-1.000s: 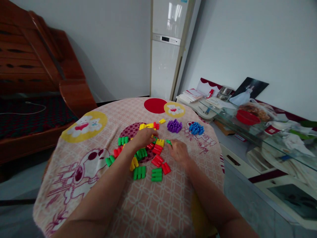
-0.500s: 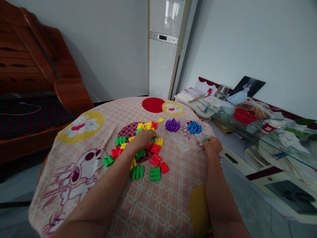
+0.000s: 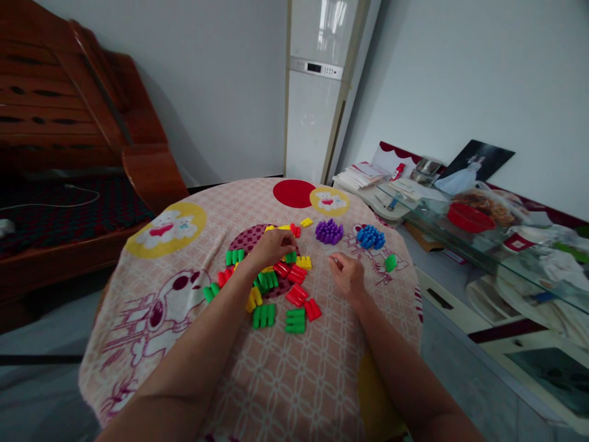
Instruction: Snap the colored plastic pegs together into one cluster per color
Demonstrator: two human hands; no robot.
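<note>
My left hand (image 3: 272,247) is bent over the heap of plastic blocks, its fingers curled down. A green block (image 3: 291,256) shows just below its fingertips; whether the fingers grip anything is hidden. To the right of the heap, my right hand (image 3: 348,274) has its fingers curled together, and no block shows in it. Around the left hand lie ridged blocks: a red block (image 3: 297,295), a yellow block (image 3: 304,263) and a green block (image 3: 264,316), among several others. One separate green block (image 3: 391,263) lies near the right table edge.
Purple blocks (image 3: 329,231) and blue blocks (image 3: 370,237) stand in clusters toward the back right of the patterned tablecloth (image 3: 294,380). A glass-topped cabinet (image 3: 442,230) with clutter and a red bowl (image 3: 470,217) is on the right. A wooden bench (image 3: 151,172) stands left.
My right hand carried a green block to the right table edge, let it go there, and has come back left toward the heap. My left hand stays over the heap.
</note>
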